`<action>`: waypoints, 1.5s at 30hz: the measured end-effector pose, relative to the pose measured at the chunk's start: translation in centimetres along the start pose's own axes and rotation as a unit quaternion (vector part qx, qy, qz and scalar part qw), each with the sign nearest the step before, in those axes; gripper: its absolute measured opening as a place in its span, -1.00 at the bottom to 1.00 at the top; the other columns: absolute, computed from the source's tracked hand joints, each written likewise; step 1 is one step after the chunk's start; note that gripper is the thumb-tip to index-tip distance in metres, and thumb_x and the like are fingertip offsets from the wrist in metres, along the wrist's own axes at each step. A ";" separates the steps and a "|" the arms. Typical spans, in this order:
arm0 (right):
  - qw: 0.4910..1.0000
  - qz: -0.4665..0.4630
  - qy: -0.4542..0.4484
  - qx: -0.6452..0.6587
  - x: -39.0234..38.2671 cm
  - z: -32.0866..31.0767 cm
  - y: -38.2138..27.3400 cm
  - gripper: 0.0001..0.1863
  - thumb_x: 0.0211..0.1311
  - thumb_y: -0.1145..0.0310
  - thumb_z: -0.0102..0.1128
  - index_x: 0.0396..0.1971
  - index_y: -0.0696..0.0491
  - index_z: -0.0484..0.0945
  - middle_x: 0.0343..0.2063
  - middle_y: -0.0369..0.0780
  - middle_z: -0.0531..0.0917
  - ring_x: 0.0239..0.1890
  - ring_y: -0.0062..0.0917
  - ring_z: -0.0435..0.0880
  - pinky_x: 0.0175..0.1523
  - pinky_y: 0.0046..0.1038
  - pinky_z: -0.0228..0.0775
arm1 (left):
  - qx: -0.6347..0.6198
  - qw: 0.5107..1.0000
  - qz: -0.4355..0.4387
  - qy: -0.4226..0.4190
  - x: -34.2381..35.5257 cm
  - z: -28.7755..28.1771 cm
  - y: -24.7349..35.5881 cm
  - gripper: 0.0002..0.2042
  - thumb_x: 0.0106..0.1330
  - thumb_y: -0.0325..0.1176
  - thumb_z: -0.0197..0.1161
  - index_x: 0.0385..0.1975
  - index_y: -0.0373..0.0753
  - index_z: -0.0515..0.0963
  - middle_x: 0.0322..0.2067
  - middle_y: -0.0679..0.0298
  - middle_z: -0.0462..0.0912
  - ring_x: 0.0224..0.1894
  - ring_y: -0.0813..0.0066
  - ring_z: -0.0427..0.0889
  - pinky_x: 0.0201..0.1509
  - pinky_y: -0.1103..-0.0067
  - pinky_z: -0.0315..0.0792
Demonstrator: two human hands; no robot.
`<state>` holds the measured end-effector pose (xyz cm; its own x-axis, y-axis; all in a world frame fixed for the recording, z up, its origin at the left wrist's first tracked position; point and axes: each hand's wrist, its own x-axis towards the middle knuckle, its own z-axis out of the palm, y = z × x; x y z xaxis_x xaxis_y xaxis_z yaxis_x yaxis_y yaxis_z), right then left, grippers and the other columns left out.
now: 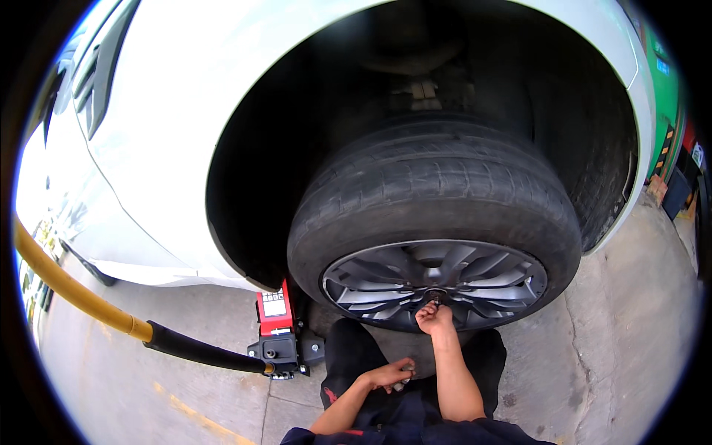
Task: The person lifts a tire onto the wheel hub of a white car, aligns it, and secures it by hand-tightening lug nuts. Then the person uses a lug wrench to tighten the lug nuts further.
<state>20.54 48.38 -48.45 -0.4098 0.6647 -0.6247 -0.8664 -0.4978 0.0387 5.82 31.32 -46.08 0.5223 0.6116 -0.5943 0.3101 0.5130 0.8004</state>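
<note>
In the head view, the right hand (434,317) bunches its fingers at the centre of the spoked wheel (504,292), under the arch of a white car (163,156); whether they pinch anything, I cannot tell. The left hand (386,375) curls its fingers round small grey pieces (401,386).

Right hand (436,317): fingers bunched at hub of wheel (437,215). Left hand (387,377): curled around small grey pieces (400,386). Red-and-black jack (277,315) stands at lower edge of white car (167,148).
</note>
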 end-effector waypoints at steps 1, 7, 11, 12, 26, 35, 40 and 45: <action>0.999 -0.014 0.032 -0.028 -0.8 0.8 0.9 -0.60 0.35 0.10 -0.33 -0.59 0.01 0.32 -0.74 -0.40 0.25 -0.68 -0.62 0.27 -0.49 -0.53 0.12 | 0.002 1.000 0.003 0.004 -0.2 0.0 -0.3 -0.64 0.28 -0.07 0.06 0.03 0.03 0.27 -0.41 0.40 0.43 -0.51 0.66 0.43 -0.64 0.70 0.35; 0.990 -0.028 0.087 -0.109 -2.6 3.1 0.4 -0.62 0.36 0.12 -0.33 -0.60 0.01 0.27 -0.72 -0.36 0.27 -0.67 -0.61 0.27 -0.49 -0.51 0.11 | 0.030 0.999 0.043 -0.006 -0.2 0.1 -0.6 -0.64 0.29 -0.06 0.04 0.03 0.02 0.27 -0.36 0.38 0.43 -0.47 0.64 0.44 -0.63 0.69 0.36; 1.000 -0.008 -0.012 -0.018 -0.7 1.4 -0.6 -0.64 0.30 0.23 -0.33 -0.71 -0.01 0.22 -0.80 -0.39 0.23 -0.77 -0.65 0.17 -0.59 -0.60 0.03 | 0.023 0.998 0.050 0.002 -0.7 0.1 -0.3 -0.65 0.29 -0.13 0.03 0.05 0.00 0.26 -0.36 0.38 0.42 -0.47 0.66 0.42 -0.64 0.71 0.35; 0.999 0.011 -0.043 -0.003 -0.8 1.3 -0.7 -0.63 0.29 0.25 -0.33 -0.73 -0.01 0.21 -0.82 -0.40 0.22 -0.80 -0.65 0.15 -0.61 -0.62 0.01 | 0.017 0.998 0.057 0.005 -0.7 0.2 -0.5 -0.65 0.29 -0.13 0.03 0.04 -0.01 0.26 -0.36 0.38 0.41 -0.47 0.66 0.41 -0.64 0.71 0.35; 0.997 0.057 -0.050 0.002 -3.0 0.6 0.0 -0.47 0.38 -0.01 -0.39 -0.52 0.12 0.36 -0.67 -0.38 0.35 -0.67 -0.62 0.32 -0.44 -0.52 0.18 | -0.020 0.999 0.033 -0.019 0.3 0.3 -1.2 -0.64 0.26 -0.17 0.05 0.05 0.00 0.26 -0.41 0.42 0.41 -0.54 0.72 0.42 -0.70 0.76 0.32; 0.996 0.024 -0.068 0.057 -0.5 0.0 -0.3 -0.59 0.40 0.15 -0.34 -0.51 0.11 0.36 -0.73 -0.40 0.31 -0.72 -0.67 0.25 -0.59 -0.64 0.06 | -0.041 0.998 -0.014 -0.043 0.4 -0.8 -1.0 -0.64 0.30 -0.10 0.04 0.05 -0.01 0.26 -0.38 0.42 0.40 -0.53 0.72 0.47 -0.71 0.73 0.35; 0.998 -0.046 -0.037 -0.022 -2.1 0.9 2.0 -0.59 0.35 0.09 -0.30 -0.55 0.04 0.39 -0.75 -0.43 0.29 -0.73 -0.66 0.22 -0.53 -0.59 0.09 | -0.095 0.995 -0.006 -0.032 -0.1 -1.2 -1.7 -0.66 0.30 -0.12 0.04 0.02 0.00 0.27 -0.40 0.44 0.37 -0.53 0.72 0.48 -0.73 0.73 0.36; 0.997 -0.062 -0.013 -0.053 -1.8 0.6 0.9 -0.62 0.32 0.08 -0.24 -0.55 0.02 0.39 -0.75 -0.43 0.30 -0.72 -0.66 0.22 -0.51 -0.58 0.09 | -0.091 0.995 0.001 -0.032 -0.2 -0.7 -1.0 -0.67 0.29 -0.11 0.05 0.00 0.00 0.27 -0.38 0.43 0.36 -0.54 0.72 0.48 -0.73 0.73 0.37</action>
<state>20.33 47.10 -46.86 -0.3097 0.7385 -0.5990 -0.8764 -0.4661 -0.1215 4.79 31.10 -46.82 0.5744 0.5755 -0.5821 0.1629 0.6165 0.7703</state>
